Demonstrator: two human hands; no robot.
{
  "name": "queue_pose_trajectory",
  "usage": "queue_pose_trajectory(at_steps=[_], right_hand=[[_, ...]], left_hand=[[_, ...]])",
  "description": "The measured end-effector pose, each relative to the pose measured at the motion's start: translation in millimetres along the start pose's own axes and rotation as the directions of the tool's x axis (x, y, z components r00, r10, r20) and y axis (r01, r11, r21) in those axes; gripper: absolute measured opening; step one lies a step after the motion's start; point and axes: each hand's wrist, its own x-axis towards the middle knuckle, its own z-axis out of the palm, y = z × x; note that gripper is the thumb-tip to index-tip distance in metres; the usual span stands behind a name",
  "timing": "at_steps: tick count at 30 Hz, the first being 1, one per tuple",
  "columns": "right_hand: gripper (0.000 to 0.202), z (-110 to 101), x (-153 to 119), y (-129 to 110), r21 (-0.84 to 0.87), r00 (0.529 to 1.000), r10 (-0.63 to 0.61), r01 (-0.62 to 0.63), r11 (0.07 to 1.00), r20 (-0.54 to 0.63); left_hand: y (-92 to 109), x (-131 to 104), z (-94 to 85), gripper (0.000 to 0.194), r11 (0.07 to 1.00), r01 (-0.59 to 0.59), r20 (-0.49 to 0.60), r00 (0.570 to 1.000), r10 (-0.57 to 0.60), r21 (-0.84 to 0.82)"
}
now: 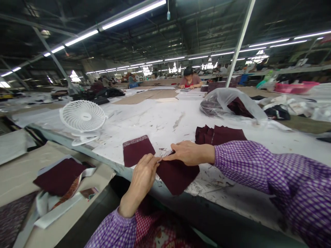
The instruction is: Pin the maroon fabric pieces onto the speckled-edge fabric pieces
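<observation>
A maroon fabric piece (178,176) lies at the table's front edge, one corner hanging toward me. My left hand (144,174) pinches its upper left edge, fingertips together. Coming from the right, my right hand (190,152) meets the left fingertips at that same edge, its index finger stretched along the cloth and the other fingers curled on it. Just beyond my left hand is a second maroon piece (138,151) with a speckled band along its top. Behind my right wrist sits a stack of maroon pieces (219,134). What lies under my fingertips is hidden.
A white fan (83,117) stands at the table's left edge. A clear plastic bag (214,100) with dark cloth is at the back right, near a pink basin (294,86). Fabric scraps (60,177) lie on a lower left surface. Another person (190,81) works across the table.
</observation>
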Motion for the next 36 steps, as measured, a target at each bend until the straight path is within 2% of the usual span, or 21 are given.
queue_pose_trajectory(at_steps=[5,9,11,13,17,21,24,26,29,32,34,36], right_hand=[[0.062,-8.1,3.4,-2.7,-0.032,0.998,-0.018,0.02,0.999,0.062],[0.062,-12.5,4.1,-3.5,-0.041,0.996,-0.018,0.022,0.999,0.083],[0.063,-13.7,3.9,-3.6,-0.044,0.996,-0.022,0.025,0.999,0.082],[0.062,-15.1,3.6,-3.9,-0.044,0.997,-0.022,0.025,0.999,0.08],[0.063,-18.8,4.6,-5.1,-0.055,0.998,-0.028,0.031,0.998,0.064],[0.062,-18.4,9.7,-8.0,-0.088,0.995,-0.075,0.08,0.993,0.062],[0.058,-12.6,12.3,-13.8,-0.116,0.993,-0.115,0.11,0.987,-0.038],[0.057,-6.5,11.8,-18.9,-0.117,0.985,-0.123,0.109,0.987,-0.121],[0.053,4.0,10.5,-23.0,-0.081,0.973,-0.05,0.032,0.996,-0.227],[0.041,12.6,12.5,-17.7,0.015,0.952,0.052,-0.049,0.999,-0.301],[0.037,15.7,15.3,-11.3,0.121,0.96,0.093,-0.062,0.991,-0.264],[0.031,17.3,17.7,-6.7,0.216,0.968,0.116,-0.067,0.974,-0.223]], left_hand=[[-10.5,-9.5,-8.8,0.018,0.981,0.084,0.014,0.996,-0.083,-0.177],[-12.1,-11.2,-16.1,0.016,0.903,0.223,0.05,0.974,-0.22,-0.367],[-9.2,-10.2,-17.8,0.015,0.879,0.272,0.06,0.961,-0.271,-0.391],[-4.9,-8.0,-18.1,0.013,0.894,0.278,0.051,0.959,-0.278,-0.351],[1.0,-4.2,-16.4,0.016,0.944,0.209,0.019,0.977,-0.211,-0.255],[-2.8,-7.1,-14.4,0.018,0.946,0.186,0.01,0.982,-0.191,-0.266],[-10.1,-11.9,-14.6,0.018,0.904,0.221,0.014,0.972,-0.233,-0.365],[-15.6,-14.6,-16.7,0.017,0.89,0.238,-0.042,0.96,-0.275,-0.388],[-26.9,-16.2,-23.1,0.018,0.944,0.224,-0.13,0.957,-0.261,-0.243],[-50.7,-12.8,-29.7,0.035,0.958,0.266,-0.172,0.944,-0.281,-0.104],[-75.9,-5.8,-31.2,0.047,0.909,0.413,-0.239,0.878,-0.414,-0.055],[-104.6,5.4,-29.7,0.059,0.828,0.56,-0.235,0.81,-0.537,0.038]])
